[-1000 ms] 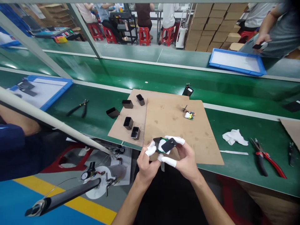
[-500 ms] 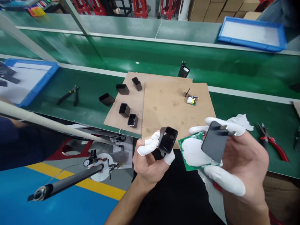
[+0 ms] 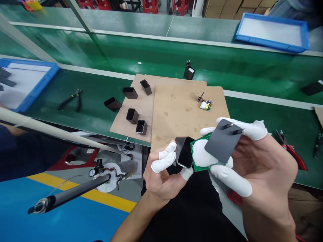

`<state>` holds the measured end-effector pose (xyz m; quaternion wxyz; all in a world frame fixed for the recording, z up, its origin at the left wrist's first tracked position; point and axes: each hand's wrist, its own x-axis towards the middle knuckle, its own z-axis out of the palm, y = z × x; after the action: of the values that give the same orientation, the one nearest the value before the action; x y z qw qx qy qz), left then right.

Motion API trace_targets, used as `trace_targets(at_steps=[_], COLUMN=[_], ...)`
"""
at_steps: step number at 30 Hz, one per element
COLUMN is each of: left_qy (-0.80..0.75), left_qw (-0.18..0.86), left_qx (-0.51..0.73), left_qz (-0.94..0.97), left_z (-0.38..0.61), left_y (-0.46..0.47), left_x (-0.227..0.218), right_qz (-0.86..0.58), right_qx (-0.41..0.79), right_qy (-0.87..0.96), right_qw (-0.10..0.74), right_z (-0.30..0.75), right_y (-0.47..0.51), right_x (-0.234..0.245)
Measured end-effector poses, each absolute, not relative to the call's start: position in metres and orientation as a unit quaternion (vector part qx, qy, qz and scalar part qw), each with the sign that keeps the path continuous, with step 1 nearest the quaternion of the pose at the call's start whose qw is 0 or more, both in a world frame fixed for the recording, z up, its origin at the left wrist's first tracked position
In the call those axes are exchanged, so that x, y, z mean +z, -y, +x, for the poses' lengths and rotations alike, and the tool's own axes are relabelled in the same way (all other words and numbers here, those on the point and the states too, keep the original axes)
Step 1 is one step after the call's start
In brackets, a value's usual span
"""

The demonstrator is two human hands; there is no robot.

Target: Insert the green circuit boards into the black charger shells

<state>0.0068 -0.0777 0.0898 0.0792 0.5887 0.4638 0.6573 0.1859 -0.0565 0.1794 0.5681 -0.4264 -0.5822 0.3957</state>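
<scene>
My left hand (image 3: 164, 171), with white finger cots, is closed around a black charger housing (image 3: 182, 151) whose open mouth faces right. In my right hand (image 3: 262, 161), also in finger cots, is a green circuit board (image 3: 200, 155) covered with a white blob. A dark plug cover (image 3: 223, 141) with two metal prongs sits over the board's right part, held with it. The board's left edge is at the mouth of the housing; I cannot tell whether they touch. Another small circuit board (image 3: 206, 105) lies on the cardboard (image 3: 171, 114) beyond my hands.
Several black housings (image 3: 132, 115) stand or lie on the cardboard's left side. Black-handled pliers (image 3: 72, 100) lie left, red-handled pliers (image 3: 290, 149) right. An assembled-looking black charger (image 3: 189, 71) stands behind the cardboard. Blue trays (image 3: 272, 33) are at the back right and far left.
My right hand has moved left with the board and plug cover, bringing the board up to the housing's mouth. The housing has turned toward the board. The view has shifted slightly.
</scene>
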Motion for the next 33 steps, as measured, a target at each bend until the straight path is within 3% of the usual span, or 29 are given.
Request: trace_targets(at_steps=[33], left_qy=[-0.450], left_qw=[0.037], left_qx=[0.630], left_qz=[0.632], left_z=[-0.003], left_y=[0.084], left_x=[0.093], right_qz=[-0.447], right_qx=[0.282], right_qy=[0.669], right_qw=[0.523], right_z=[0.177], right_y=[0.061], right_x=[0.173])
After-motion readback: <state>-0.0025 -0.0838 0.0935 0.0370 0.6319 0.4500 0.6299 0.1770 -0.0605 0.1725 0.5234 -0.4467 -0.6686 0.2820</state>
